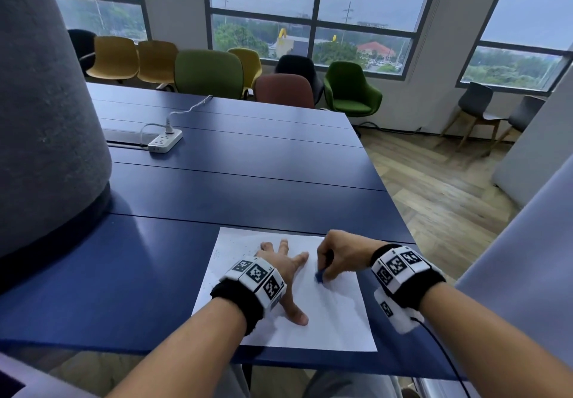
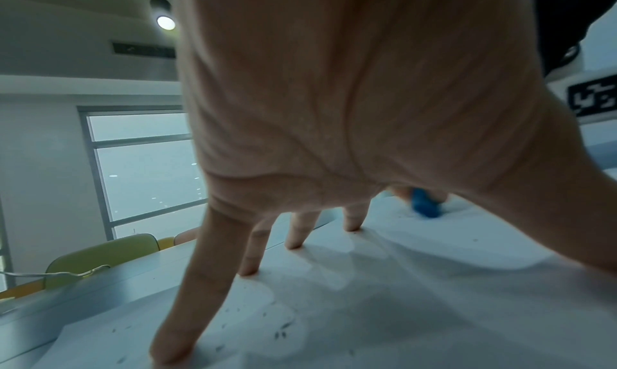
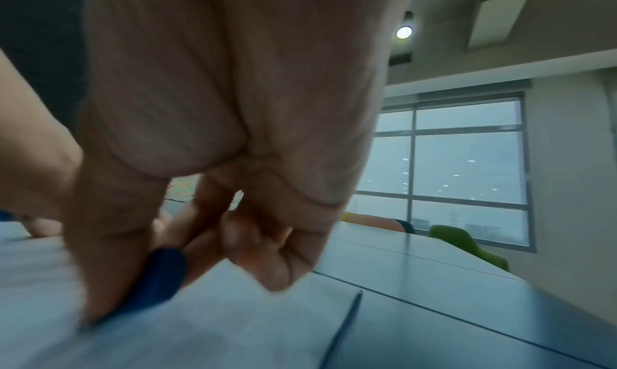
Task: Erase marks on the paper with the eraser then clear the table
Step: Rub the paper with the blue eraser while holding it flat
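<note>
A white sheet of paper (image 1: 328, 320) lies on the blue table (image 1: 248, 180) near its front edge. My left hand (image 1: 283, 262) presses on the sheet with straight, spread fingers (image 2: 213, 269). Dark eraser crumbs (image 2: 280, 332) speckle the paper around them. To its right, my right hand (image 1: 333, 261) pinches a small blue eraser (image 1: 319, 276) and holds its tip against the paper. In the right wrist view the eraser (image 3: 157, 277) sits between thumb and fingers, blurred. The eraser (image 2: 424, 204) also shows beyond my left palm.
A white power strip (image 1: 164, 141) with a cable lies far back on the left. A big grey felt-covered form (image 1: 40, 118) stands at the table's left. Coloured chairs (image 1: 207, 72) line the far edge. The table's right edge (image 1: 384, 187) drops to wooden floor.
</note>
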Demonstrator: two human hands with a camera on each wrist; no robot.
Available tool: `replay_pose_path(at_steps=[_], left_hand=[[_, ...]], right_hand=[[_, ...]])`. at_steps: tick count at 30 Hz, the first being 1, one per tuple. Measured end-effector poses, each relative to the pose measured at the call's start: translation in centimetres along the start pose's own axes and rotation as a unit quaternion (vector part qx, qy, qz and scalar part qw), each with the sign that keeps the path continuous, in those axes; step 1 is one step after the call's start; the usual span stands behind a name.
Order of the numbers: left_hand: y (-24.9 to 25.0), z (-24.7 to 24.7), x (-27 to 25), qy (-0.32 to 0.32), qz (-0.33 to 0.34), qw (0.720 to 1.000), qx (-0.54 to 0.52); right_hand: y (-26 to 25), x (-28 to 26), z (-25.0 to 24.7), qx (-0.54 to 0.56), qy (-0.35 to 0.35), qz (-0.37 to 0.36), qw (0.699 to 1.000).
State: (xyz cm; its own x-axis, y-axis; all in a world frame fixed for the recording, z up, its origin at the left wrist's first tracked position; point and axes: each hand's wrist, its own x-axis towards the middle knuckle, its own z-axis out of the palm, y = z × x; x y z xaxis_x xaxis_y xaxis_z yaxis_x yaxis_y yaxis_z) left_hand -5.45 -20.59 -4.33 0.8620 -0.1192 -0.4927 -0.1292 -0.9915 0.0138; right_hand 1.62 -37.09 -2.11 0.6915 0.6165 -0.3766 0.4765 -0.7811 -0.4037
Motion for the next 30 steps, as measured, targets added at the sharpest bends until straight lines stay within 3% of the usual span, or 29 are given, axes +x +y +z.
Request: replay_pose_path(at_steps=[3, 5, 9, 11, 16, 18, 21, 23, 27, 30], left_hand=[[0.0, 0.0, 0.0, -0.001, 0.0, 1.0, -0.001], [0.0, 0.0, 0.1, -0.003, -0.001, 1.0, 0.003], [0.1, 0.0, 0.3, -0.006, -0.005, 1.0, 0.009], [0.1, 0.0, 0.3, -0.008, -0.005, 1.0, 0.008], [0.2, -0.1, 0.3, -0.009, -0.004, 1.0, 0.006], [0.2, -0.1, 0.3, -0.01, -0.005, 1.0, 0.008], [0.3, 0.0, 0.4, -0.007, -0.003, 1.0, 0.015], [0.3, 0.0, 0.4, -0.009, -0.002, 1.0, 0.016], [0.3, -0.1, 0.3, -0.004, 0.001, 1.0, 0.02], [0.3, -0.1, 0.3, -0.004, 0.001, 1.0, 0.019]], right_hand=[[0.9, 0.8, 0.0, 0.022, 0.101, 0.011, 0.995], [1.1, 0.2, 0.4, 0.043, 0.073, 0.003, 0.996], [0.5, -1.4, 0.6, 0.028, -0.092, -0.004, 0.995], [0.8, -0.9, 0.2, 0.029, -0.081, 0.007, 0.996], [1.8, 0.3, 0.1, 0.046, 0.08, 0.013, 0.996], [1.8, -0.3, 0.6, 0.055, 0.042, 0.007, 0.998], [1.7, -0.9, 0.4, 0.052, -0.08, 0.008, 0.995], [1.7, -0.6, 0.2, 0.06, -0.062, 0.014, 0.996], [1.7, 0.1, 0.8, 0.084, 0.072, 0.002, 0.994], [1.5, -0.4, 0.5, 0.091, -0.021, 0.0, 0.996]])
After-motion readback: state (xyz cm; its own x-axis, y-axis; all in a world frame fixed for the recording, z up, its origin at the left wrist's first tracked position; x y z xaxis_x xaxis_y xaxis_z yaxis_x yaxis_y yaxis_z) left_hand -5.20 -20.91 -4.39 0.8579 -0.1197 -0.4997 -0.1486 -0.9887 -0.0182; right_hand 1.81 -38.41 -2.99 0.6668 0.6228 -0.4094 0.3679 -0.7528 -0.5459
